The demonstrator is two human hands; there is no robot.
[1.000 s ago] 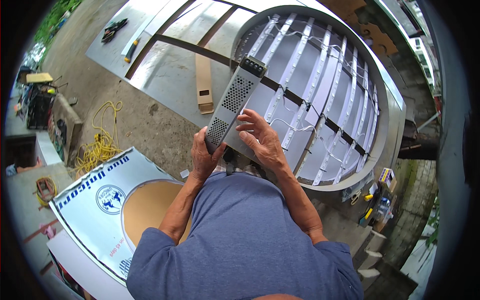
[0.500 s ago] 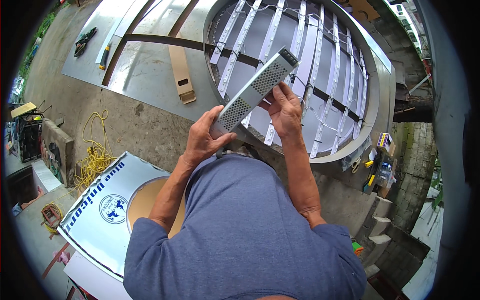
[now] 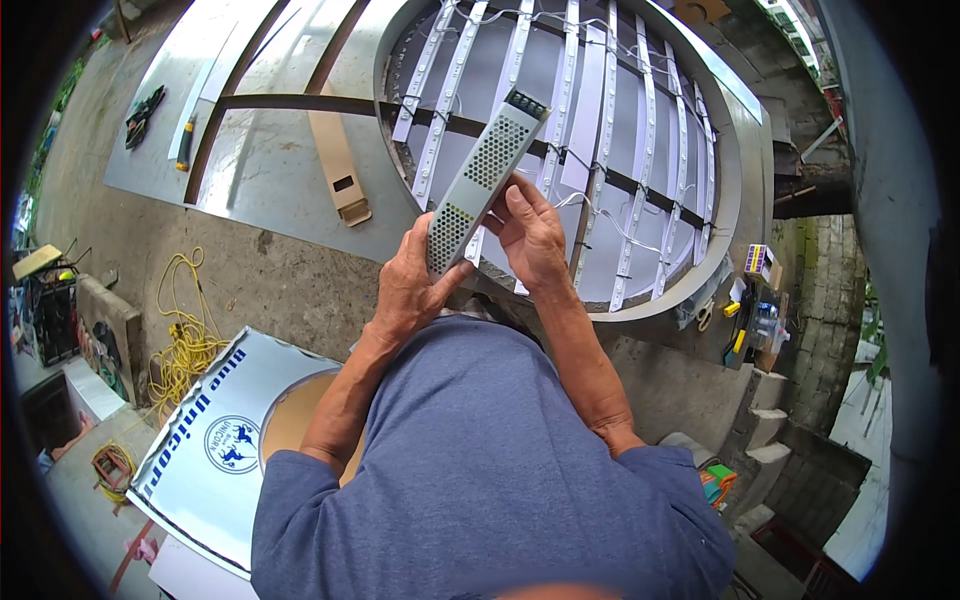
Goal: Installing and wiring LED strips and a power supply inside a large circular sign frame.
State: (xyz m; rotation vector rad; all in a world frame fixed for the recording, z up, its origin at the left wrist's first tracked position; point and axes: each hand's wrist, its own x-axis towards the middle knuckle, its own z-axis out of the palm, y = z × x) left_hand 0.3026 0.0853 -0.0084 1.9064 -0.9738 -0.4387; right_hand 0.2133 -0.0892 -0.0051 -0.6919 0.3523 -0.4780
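A long, slim metal power supply (image 3: 482,178) with perforated vents is held tilted in front of me, its terminal block at the far end. My left hand (image 3: 410,280) grips its near end between thumb and fingers. My right hand (image 3: 530,232) is closed at its right side, with the fingertips partly hidden behind the casing. Beyond it lies a large round metal sign frame (image 3: 735,190), lined with rows of LED strips (image 3: 590,120) joined by white wires. Left of the frame, an opened narrow cardboard box (image 3: 338,165) rests on the metal sheet.
A yellow-handled cutter (image 3: 185,145) and dark cables (image 3: 146,117) lie on the sheet at far left. Yellow cord (image 3: 185,345) is heaped on the ground beside a printed panel (image 3: 200,430). Scissors (image 3: 705,316) and a small purple-and-white box (image 3: 761,262) sit at the right.
The power supply has been turned more upright and shifted slightly left, both hands moving with it. The whole view has also shifted a little.
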